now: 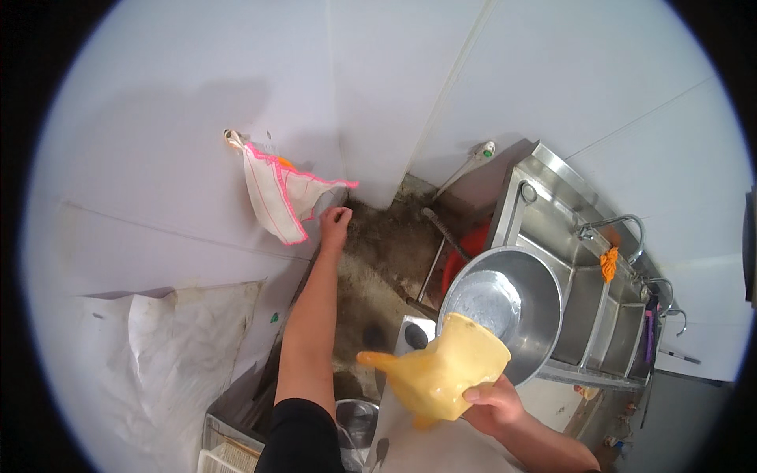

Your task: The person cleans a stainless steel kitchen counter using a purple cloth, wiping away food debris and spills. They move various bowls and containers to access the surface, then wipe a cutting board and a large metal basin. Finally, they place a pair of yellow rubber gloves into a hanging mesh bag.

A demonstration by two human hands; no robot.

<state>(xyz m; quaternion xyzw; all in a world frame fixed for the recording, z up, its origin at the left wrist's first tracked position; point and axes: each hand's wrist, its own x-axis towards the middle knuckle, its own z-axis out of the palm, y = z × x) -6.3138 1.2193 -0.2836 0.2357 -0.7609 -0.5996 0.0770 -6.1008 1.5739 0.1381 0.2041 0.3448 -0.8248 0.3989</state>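
Observation:
My right hand grips the edge of a pair of yellow rubber gloves, whose fingers point to the left. My left hand is stretched forward with curled fingers, just beside a white cloth with pink edging that hangs from a wall hook. Whether it touches the cloth or holds anything cannot be told. Beyond the gloves, a large round metal basin rests at the near edge of the steel sink.
A stainless steel sink unit with several faucets stands on the right; an orange cloth hangs there. Below it lie a red tub and a grey hose. A metal pot and a white basket are at the lower left.

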